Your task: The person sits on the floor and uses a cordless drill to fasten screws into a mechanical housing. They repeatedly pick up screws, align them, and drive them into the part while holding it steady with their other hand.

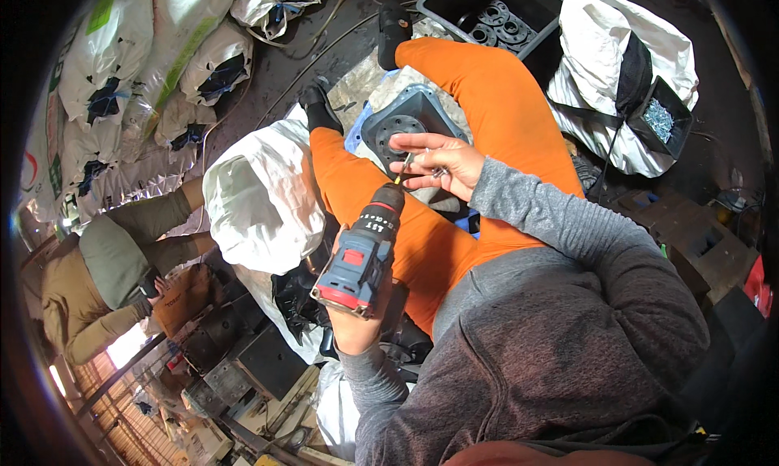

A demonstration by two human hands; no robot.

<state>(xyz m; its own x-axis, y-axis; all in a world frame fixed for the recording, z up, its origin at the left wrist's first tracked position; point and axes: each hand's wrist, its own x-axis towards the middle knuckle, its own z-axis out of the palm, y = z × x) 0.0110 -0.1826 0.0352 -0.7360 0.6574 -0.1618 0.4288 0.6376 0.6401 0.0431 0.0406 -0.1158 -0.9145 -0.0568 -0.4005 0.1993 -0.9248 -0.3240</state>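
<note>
My left hand (357, 324) is wrapped around the grip of a grey-and-red cordless drill (363, 251), whose bit points up and away from me. Close to the bit's tip, my right hand (446, 164) pinches small metal screws (439, 173); one seems to meet the bit, though I cannot tell whether it touches. Just beyond the fingers, between my orange-trousered legs, a grey plastic box (442, 102) holds a round dark disc with holes (398, 130). My right hand partly hides that box.
At the far side a dark crate (531, 56) holds several round dark parts. On the right, a bin of screws (657, 118) hangs against a white sack (600, 44). An open white sack (268, 190) stands left, with a crouching person (105, 279) beyond. Cables cross the floor.
</note>
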